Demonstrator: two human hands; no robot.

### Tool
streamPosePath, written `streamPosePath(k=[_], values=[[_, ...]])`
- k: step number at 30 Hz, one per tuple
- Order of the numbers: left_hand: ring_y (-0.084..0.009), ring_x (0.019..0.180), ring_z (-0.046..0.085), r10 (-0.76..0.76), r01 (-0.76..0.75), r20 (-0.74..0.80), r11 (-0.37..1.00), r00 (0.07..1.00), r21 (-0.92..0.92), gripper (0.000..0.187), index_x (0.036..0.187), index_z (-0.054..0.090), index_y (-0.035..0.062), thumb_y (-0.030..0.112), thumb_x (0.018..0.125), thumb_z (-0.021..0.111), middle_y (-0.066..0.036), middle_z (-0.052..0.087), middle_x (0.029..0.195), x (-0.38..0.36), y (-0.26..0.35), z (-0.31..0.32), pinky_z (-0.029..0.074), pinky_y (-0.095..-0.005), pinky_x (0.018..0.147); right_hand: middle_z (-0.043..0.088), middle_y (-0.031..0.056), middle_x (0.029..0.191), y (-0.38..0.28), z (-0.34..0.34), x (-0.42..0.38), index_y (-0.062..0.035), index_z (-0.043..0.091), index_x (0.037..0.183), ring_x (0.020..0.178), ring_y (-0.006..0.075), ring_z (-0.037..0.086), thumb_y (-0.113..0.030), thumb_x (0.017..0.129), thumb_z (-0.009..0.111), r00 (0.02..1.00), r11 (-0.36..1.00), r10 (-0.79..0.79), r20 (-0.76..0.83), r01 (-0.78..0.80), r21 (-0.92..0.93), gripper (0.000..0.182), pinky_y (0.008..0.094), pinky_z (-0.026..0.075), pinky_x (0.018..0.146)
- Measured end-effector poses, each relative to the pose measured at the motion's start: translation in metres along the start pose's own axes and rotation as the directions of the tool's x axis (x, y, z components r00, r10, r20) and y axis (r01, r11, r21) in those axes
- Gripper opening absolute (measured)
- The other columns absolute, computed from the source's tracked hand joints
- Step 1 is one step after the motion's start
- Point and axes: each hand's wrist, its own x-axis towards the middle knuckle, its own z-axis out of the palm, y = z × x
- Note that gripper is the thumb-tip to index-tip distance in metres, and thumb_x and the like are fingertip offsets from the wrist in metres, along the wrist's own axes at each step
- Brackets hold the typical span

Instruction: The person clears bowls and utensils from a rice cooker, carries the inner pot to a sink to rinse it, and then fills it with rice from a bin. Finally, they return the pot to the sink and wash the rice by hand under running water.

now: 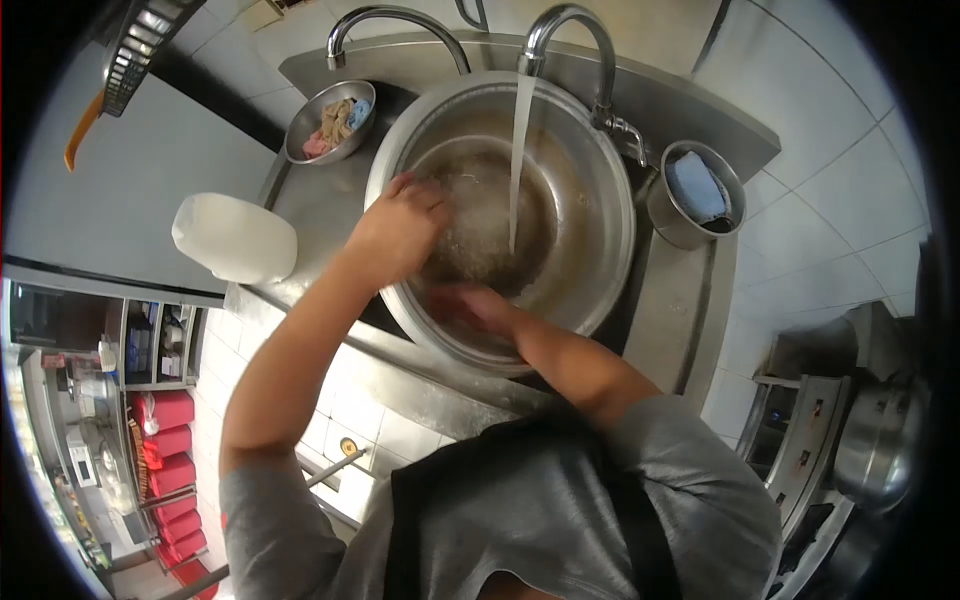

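Observation:
A large metal pot [610, 240] sits in the steel sink, with cloudy brownish water [475, 225] in its bottom. From the right-hand faucet [570, 25] a stream of water [520, 160] runs down into the pot. My left hand [400, 228] is over the pot's left side, fingers curled inward and closed; I cannot tell what, if anything, is in them. Lower down, my right hand [475, 308] reaches inside the pot near its front wall, smeared by motion, its fingers not distinct.
A second faucet [395, 15] at the back left shows no flow. Left of the pot are a metal bowl [330, 150] of colored cloths and a whitish plastic jug [235, 240]. At the right stands a metal container [685, 235] holding a blue sponge [697, 185].

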Motion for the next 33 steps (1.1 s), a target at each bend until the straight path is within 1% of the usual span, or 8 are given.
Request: streamPosePath(k=[4, 6, 8, 10, 12, 25, 27, 33], values=[[-0.0257, 0.114, 0.051, -0.095, 0.053, -0.169, 0.970, 0.981, -0.237, 0.026, 0.096, 0.062, 0.0086, 0.004, 0.070, 0.061, -0.008, 0.060, 0.105, -0.020, -0.011, 0.009, 0.032, -0.0448, 0.103, 0.064, 0.0093, 0.103, -0.045, -0.149, -0.037, -0.0041, 0.064, 0.106, 0.092, 0.0198, 0.061, -0.023, 0.084, 0.060, 0.936, 0.830, 0.283, -0.211, -0.349, -0.434, 0.029, 0.0350, 0.049, 0.080], [-0.0258, 0.115, 0.050, -0.182, 0.083, -0.256, 0.931, 0.949, -0.354, 0.027, 0.096, 0.063, 0.0086, 0.000, 0.071, 0.061, -0.007, 0.060, 0.106, -0.018, -0.007, 0.008, 0.030, -0.0452, 0.105, 0.062, 0.0095, 0.102, -0.124, -0.164, -0.029, -0.0076, 0.062, 0.108, 0.095, 0.0215, 0.059, -0.020, 0.084, 0.056, 0.975, -0.013, 0.069, -0.211, -0.211, -0.977, 0.028, 0.0352, 0.047, 0.083], [-0.0277, 0.118, 0.048, -0.239, 0.100, -0.322, 0.914, 0.916, -0.393, 0.025, 0.093, 0.064, 0.0077, -0.004, 0.071, 0.059, -0.007, 0.060, 0.108, -0.016, -0.006, 0.007, 0.028, -0.0451, 0.106, 0.059, 0.0116, 0.109, -0.201, -0.168, -0.006, -0.0106, 0.058, 0.114, 0.104, 0.0235, 0.056, -0.020, 0.082, 0.052, 0.998, -0.982, 0.002, -0.068, -0.011, -0.186, 0.034, 0.0360, 0.044, 0.090], [-0.0283, 0.119, 0.048, -0.301, 0.136, -0.366, 0.900, 0.881, -0.414, 0.024, 0.091, 0.064, 0.0070, -0.005, 0.071, 0.057, -0.007, 0.060, 0.108, -0.017, -0.005, 0.009, 0.028, -0.0454, 0.106, 0.051, 0.0149, 0.122, -0.261, -0.089, 0.014, -0.0075, 0.054, 0.117, 0.110, 0.0290, 0.051, -0.012, 0.083, 0.050, 0.841, -0.171, -0.536, 0.068, -0.029, -0.985, 0.035, 0.0375, 0.041, 0.094], [-0.0285, 0.119, 0.048, -0.295, 0.131, -0.363, 0.901, 0.884, -0.413, 0.025, 0.090, 0.064, 0.0065, -0.007, 0.071, 0.056, -0.008, 0.060, 0.108, -0.016, -0.007, 0.008, 0.028, -0.0459, 0.106, 0.052, 0.0181, 0.120, -0.284, -0.045, 0.039, -0.0055, 0.054, 0.115, 0.110, 0.0344, 0.049, -0.012, 0.084, 0.049, 0.646, -0.691, -0.351, 0.678, 0.310, -0.653, 0.032, 0.0389, 0.042, 0.093], [-0.0289, 0.117, 0.050, -0.376, 0.111, -0.445, 0.850, 0.813, -0.515, 0.028, 0.093, 0.062, 0.0044, -0.011, 0.075, 0.047, -0.010, 0.061, 0.107, -0.021, -0.009, 0.018, 0.031, -0.0433, 0.105, 0.063, 0.0180, 0.098, 0.009, -0.027, -0.036, -0.0104, 0.065, 0.100, 0.093, 0.0323, 0.060, -0.016, 0.078, 0.051, 0.925, -0.246, -0.334, -0.180, -0.270, -0.931, 0.027, 0.0424, 0.046, 0.082], [-0.0293, 0.118, 0.049, -0.382, 0.107, -0.453, 0.846, 0.805, -0.523, 0.028, 0.096, 0.061, 0.0041, -0.010, 0.077, 0.046, -0.010, 0.061, 0.108, -0.021, -0.008, 0.018, 0.031, -0.0428, 0.105, 0.057, 0.0147, 0.114, -0.002, 0.049, -0.005, 0.0006, 0.056, 0.114, 0.104, 0.0260, 0.054, -0.016, 0.086, 0.047, 0.905, 0.962, -0.263, -0.336, 0.217, -0.167, 0.033, 0.0371, 0.041, 0.091], [-0.0299, 0.123, 0.044, -0.437, 0.105, -0.443, 0.795, 0.783, -0.598, 0.028, 0.106, 0.057, 0.0041, -0.005, 0.085, 0.042, -0.011, 0.060, 0.111, -0.022, -0.008, 0.015, 0.030, -0.0421, 0.106, 0.054, 0.0045, 0.104, -0.123, 0.138, 0.061, -0.0055, 0.051, 0.105, 0.094, 0.0133, 0.051, -0.033, 0.097, 0.030, 0.734, 0.698, -0.672, 0.097, 0.584, 0.416, 0.035, 0.0296, 0.040, 0.087]])
